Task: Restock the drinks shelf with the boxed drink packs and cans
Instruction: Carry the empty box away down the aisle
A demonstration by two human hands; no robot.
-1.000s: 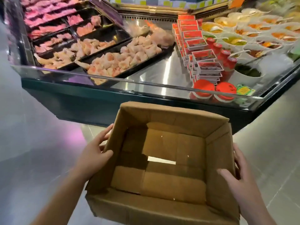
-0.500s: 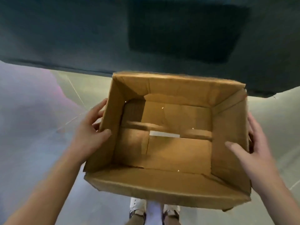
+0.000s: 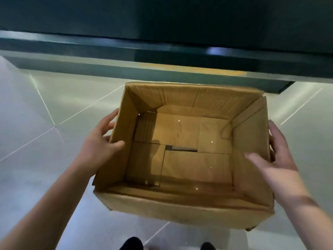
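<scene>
An open brown cardboard box (image 3: 182,210) hangs low over the floor between my hands, its top facing me. Nothing lies inside; its bottom flaps leave a small gap in the middle. My left hand (image 3: 99,147) grips the left wall, thumb over the rim and fingers on the outside. My right hand (image 3: 272,159) grips the right wall the same way, thumb inside. No drink packs or cans are in view.
The dark base of a display counter (image 3: 162,51) runs across the top, just beyond the box's far wall. Pale floor tiles (image 3: 45,123) spread left and right. The tips of my dark shoes (image 3: 131,243) show at the bottom edge.
My view has tipped down from the counter's food trays to the floor. The box has sunk lower toward the tiles, still held in both hands by its side walls.
</scene>
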